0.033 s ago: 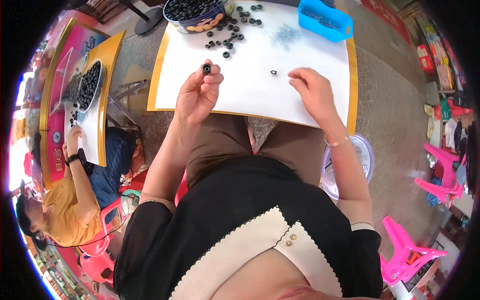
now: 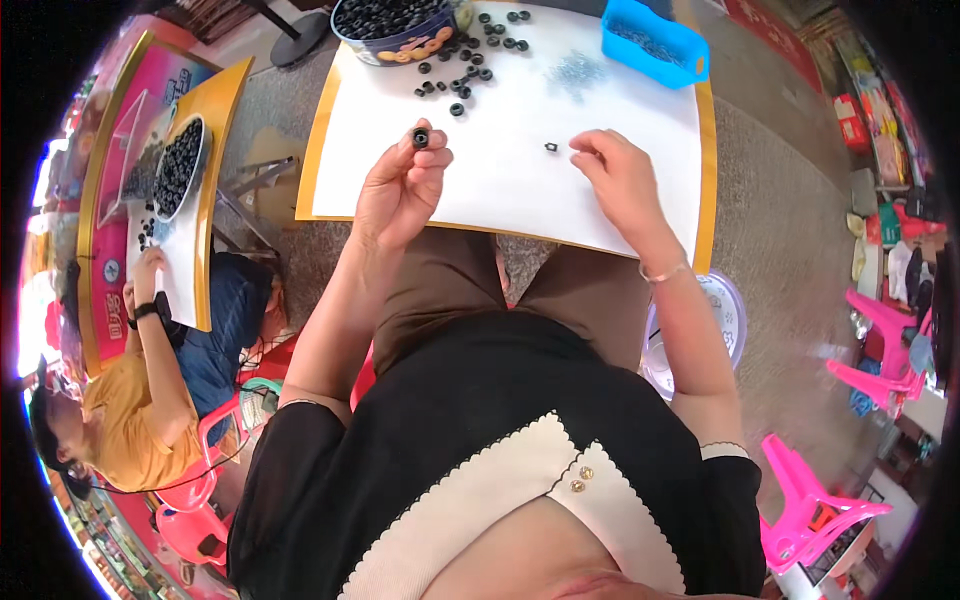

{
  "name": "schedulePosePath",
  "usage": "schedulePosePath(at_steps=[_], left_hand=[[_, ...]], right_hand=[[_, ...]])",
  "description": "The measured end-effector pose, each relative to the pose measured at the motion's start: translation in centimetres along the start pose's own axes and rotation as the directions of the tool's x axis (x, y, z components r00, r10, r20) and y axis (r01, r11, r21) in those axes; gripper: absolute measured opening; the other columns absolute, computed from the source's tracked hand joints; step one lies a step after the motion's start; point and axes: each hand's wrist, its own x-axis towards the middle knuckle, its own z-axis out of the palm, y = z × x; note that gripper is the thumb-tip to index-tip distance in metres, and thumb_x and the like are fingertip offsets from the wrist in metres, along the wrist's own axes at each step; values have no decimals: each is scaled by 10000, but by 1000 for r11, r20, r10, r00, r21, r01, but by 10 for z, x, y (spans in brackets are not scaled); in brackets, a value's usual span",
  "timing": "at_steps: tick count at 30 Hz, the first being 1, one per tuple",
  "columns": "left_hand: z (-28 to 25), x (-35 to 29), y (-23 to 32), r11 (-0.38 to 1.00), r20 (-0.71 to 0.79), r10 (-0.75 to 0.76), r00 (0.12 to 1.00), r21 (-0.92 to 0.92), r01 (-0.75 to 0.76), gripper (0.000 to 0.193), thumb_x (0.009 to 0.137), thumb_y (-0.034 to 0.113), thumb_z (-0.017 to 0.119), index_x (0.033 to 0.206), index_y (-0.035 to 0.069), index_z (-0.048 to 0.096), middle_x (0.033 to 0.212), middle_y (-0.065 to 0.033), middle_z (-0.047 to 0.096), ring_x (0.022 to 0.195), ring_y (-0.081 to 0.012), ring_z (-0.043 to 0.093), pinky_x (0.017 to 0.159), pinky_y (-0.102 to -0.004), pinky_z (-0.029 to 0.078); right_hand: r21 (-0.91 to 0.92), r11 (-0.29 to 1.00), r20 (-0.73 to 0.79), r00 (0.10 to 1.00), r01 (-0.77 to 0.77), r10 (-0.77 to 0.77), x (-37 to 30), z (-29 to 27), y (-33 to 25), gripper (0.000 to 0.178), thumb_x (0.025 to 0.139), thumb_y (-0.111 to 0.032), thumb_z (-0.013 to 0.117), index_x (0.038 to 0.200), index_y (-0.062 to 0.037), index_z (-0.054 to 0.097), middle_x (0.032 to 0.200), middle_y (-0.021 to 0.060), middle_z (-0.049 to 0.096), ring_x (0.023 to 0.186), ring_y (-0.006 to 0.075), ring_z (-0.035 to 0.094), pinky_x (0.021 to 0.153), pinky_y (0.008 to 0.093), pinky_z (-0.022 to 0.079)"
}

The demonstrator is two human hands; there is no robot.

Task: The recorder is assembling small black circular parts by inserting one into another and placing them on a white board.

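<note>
Between the thumb and fingertips of my left hand (image 2: 408, 185) is a small black ring-shaped piece (image 2: 420, 138), its hole facing up. The hand is raised over the near left part of the white table top (image 2: 490, 185). My right hand (image 2: 620, 175) is over the right side of the table, fingers loosely bent and thumb apart, with nothing seen in them. Just left of its fingertips lies a tiny dark square piece (image 2: 551, 147) with a light centre. Several loose black ring-shaped pieces (image 2: 457, 109) are scattered beyond my left hand.
A tub (image 2: 395, 45) full of black pieces stands at the far left, a blue plastic tray (image 2: 655, 45) of small bits at the far right. Tiny shiny bits (image 2: 577, 75) lie between them. On the left, another person (image 2: 150, 400) works at a second table. Pink stools (image 2: 810, 500) stand right.
My right hand has shifted slightly left, closer to the tiny square piece. My left hand still holds the black ring-shaped piece. The whole view has moved a little.
</note>
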Motion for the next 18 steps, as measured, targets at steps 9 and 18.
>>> schedulePosePath(at_steps=[9, 18], left_hand=[[-13, -1, -9, 987, -150, -11, 989, 158, 35, 266, 884, 33, 569, 1131, -42, 504, 973, -126, 558, 812, -130, 574, 692, -185, 544], [4, -5, -40, 943, -260, -27, 965, 313, 110, 284, 866, 50, 613, 1131, -28, 549, 972, -112, 626, 844, -141, 638, 762, -195, 552]], right_hand=[[75, 994, 9, 997, -80, 80, 22, 42, -5, 147, 819, -86, 598, 940, -9, 628, 841, 82, 639, 729, 159, 602, 698, 269, 477], [636, 749, 97, 982, -188, 164, -27, 10, -94, 121, 873, -71, 597, 965, 7, 585, 804, 41, 634, 689, 87, 581, 641, 212, 473]])
